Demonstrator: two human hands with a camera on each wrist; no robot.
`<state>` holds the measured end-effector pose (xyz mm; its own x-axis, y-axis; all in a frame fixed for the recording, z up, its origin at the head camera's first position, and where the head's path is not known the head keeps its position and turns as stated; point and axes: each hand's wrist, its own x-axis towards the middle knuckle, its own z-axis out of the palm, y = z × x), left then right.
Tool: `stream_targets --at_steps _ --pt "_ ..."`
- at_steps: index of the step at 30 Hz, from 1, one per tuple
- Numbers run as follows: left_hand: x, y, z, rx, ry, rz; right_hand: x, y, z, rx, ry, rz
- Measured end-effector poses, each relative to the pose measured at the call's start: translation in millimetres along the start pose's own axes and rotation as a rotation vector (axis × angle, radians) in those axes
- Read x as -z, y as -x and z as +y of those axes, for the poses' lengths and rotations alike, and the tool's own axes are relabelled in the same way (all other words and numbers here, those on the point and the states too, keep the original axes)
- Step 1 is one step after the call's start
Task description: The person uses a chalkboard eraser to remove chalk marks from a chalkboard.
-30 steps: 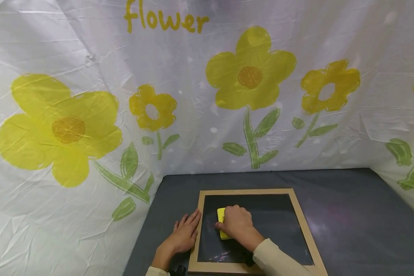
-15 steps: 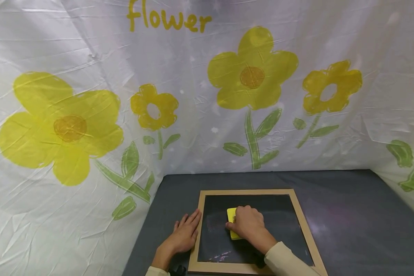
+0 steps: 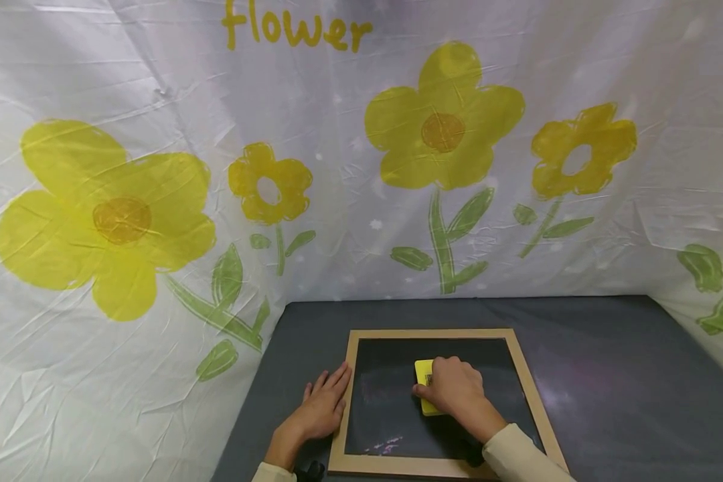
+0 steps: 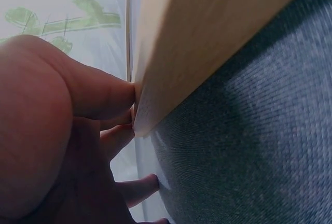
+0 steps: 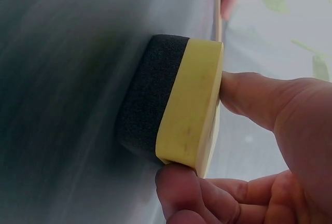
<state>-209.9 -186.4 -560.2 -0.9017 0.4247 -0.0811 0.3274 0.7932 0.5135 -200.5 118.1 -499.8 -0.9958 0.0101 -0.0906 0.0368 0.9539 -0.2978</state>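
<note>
A wood-framed chalkboard (image 3: pixel 391 355) lies on the table. My right hand (image 3: pixel 460 387) grips a yellow board eraser (image 3: pixel 423 370) over the middle of the board. In the right wrist view the eraser (image 5: pixel 189 99) shows a black felt side facing the board surface, with thumb and fingers on its yellow body. My left hand (image 3: pixel 322 405) rests along the frame's left side, fingers straight. The left wrist view has its thumb and fingertips touching the wooden frame (image 4: pixel 181 37). Pinkish chalk marks (image 3: pixel 385 445) show near the board's lower left.
Dark grey cloth (image 3: pixel 608 375) covers the table around the board. Behind and at the sides hangs a white curtain (image 3: pixel 337 254) printed with yellow flowers and the word "flower".
My right hand has slid the eraser rightward across the board, from left of the middle to about the centre. My left hand stays at the frame.
</note>
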Motion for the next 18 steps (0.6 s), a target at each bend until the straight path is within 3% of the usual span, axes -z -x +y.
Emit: stream_targets --at_steps 3,13,18 --pt "7.9 5.4 10.8 -0.001 0.011 -0.008 1.7 0.9 5.2 -0.014 -0.001 -0.002" --pt "-2.3 -0.2 -5.9 -0.026 0.025 0.006 11.0 4.7 20.0 -0.035 0.003 -0.011" --pt "-3.7 -0.8 -6.9 -0.017 0.021 0.005 14.2 6.4 32.9 -0.048 0.000 -0.012"
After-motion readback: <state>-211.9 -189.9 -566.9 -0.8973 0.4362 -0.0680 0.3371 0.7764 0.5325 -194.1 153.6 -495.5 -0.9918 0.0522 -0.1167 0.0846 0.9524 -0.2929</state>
